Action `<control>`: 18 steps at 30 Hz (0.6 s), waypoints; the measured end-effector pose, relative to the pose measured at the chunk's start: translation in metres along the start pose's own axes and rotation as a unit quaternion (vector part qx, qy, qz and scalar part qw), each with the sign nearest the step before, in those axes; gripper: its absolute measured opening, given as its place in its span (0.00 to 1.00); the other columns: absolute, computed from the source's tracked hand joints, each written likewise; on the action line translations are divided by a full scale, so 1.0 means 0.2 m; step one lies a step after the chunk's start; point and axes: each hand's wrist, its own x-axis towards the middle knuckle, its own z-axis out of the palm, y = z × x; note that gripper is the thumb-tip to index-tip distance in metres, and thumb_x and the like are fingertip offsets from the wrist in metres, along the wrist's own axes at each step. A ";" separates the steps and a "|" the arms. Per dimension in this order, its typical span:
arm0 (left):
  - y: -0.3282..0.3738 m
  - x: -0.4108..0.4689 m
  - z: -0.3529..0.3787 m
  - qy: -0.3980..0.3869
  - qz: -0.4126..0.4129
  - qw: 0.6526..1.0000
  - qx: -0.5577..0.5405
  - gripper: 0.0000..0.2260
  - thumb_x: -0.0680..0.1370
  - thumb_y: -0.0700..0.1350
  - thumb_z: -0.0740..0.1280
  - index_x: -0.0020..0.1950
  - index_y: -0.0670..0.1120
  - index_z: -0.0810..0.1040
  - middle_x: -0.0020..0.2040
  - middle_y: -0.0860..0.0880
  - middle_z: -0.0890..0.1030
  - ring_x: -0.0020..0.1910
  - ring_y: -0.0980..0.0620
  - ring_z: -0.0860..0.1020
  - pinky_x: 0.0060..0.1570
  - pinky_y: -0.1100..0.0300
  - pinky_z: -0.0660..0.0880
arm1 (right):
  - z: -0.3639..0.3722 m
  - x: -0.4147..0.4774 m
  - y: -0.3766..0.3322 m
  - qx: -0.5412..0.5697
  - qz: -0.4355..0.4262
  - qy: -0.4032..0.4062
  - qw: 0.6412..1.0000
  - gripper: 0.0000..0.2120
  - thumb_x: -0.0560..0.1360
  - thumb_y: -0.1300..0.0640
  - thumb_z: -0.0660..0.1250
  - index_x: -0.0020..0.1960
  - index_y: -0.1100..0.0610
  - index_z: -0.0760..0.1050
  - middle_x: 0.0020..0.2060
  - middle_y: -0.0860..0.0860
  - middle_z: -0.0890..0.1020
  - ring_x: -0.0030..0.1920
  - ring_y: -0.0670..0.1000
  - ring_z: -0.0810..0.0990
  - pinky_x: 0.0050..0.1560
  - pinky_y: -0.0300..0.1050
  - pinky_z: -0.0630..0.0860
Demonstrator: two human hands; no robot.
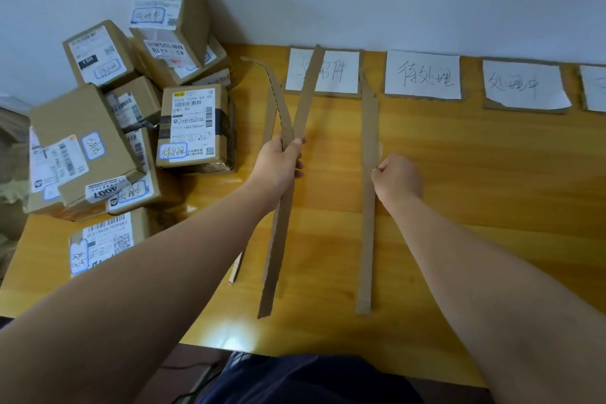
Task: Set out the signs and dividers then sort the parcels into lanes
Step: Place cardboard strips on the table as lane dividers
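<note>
Our left hand point(282, 164) gripped a bundle of cardboard divider strips point(305, 102), fanned out above the table point(475, 174). One laid strip point(367, 223) lay flat, running from between the first two signs point(423, 75) towards us. Our right hand point(396, 179), fingers curled, touched its edge; we could not tell whether it pinched. Parcels point(193, 128) were piled at left.
</note>
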 end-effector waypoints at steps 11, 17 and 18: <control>0.17 -0.06 -0.11 -0.057 0.070 0.996 -0.012 0.06 0.77 0.46 0.69 0.50 0.44 0.80 0.42 0.49 0.82 0.42 0.52 0.81 0.40 0.63 0.77 | -0.13 -0.22 -0.06 0.223 -0.078 -0.001 0.972 0.04 0.77 0.59 0.62 0.47 0.55 0.76 0.41 0.51 0.81 0.40 0.49 0.80 0.41 0.41 0.76; 0.31 -0.15 0.00 -0.083 0.095 0.992 -0.029 0.04 0.76 0.44 0.70 0.47 0.44 0.79 0.41 0.47 0.83 0.37 0.53 0.81 0.34 0.64 0.77 | -0.34 -0.30 -0.12 0.351 -0.121 -0.041 0.927 0.08 0.78 0.54 0.65 0.47 0.59 0.77 0.38 0.56 0.82 0.35 0.49 0.79 0.40 0.43 0.78; 0.33 -0.17 0.03 -0.084 0.099 0.991 -0.036 0.04 0.76 0.44 0.70 0.46 0.45 0.79 0.40 0.48 0.83 0.35 0.55 0.81 0.32 0.65 0.77 | -0.39 -0.31 -0.12 0.348 -0.133 -0.043 0.927 0.09 0.79 0.53 0.65 0.46 0.58 0.77 0.38 0.56 0.82 0.35 0.50 0.79 0.42 0.45 0.78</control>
